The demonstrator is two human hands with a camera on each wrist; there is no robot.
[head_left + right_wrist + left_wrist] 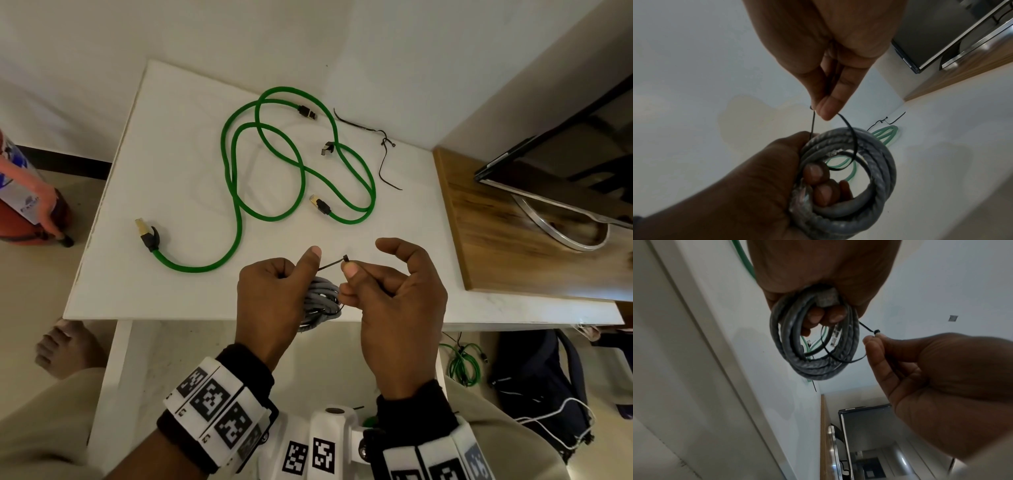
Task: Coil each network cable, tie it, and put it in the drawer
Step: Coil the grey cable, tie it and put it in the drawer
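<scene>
Left hand (pixel 270 298) curled round a coiled grey network cable (pixel 320 301), held just above the near edge of the white table (pixel 164 178); fingertips (pixel 813 173) poking through the middle of the coil, thumb raised beside it. Grip here wrapped tight on the bundle, with a clear plug (pixel 827 298) tucked against the palm.

Right hand (pixel 394 301) just beside, thumb and forefinger pressed together on a thin black cable tie (pixel 330 264), pinching it close to its small square head (pixel 346 257). Remaining fingers loosely bent, index tip lifted clear. Tie running in a loose loop from that pinch down through the centre of the grey coil and back up along the left hand's side, not drawn snug round the strands.

Farther back on the table, 2 green network cables (pixel 270 164) lying uncoiled in overlapping loops, touching and crossing each other, with 4 black and gold plugs spread about: 1 at the near left (pixel 148 233), 1 near the far middle (pixel 306 112), 2 more inside the loops. To their right, spare black cable ties (pixel 383 147) lying loose, touching one another, near but apart from the green loops.

At the right, a wooden top (pixel 513 240) butting against the table, carrying a dark screen (pixel 565 164) on a curved metal stand. Below the table on the floor, another green cable bundle (pixel 462 363) beside a dark bag (pixel 541 383). Drawer not identifiable in any view.
</scene>
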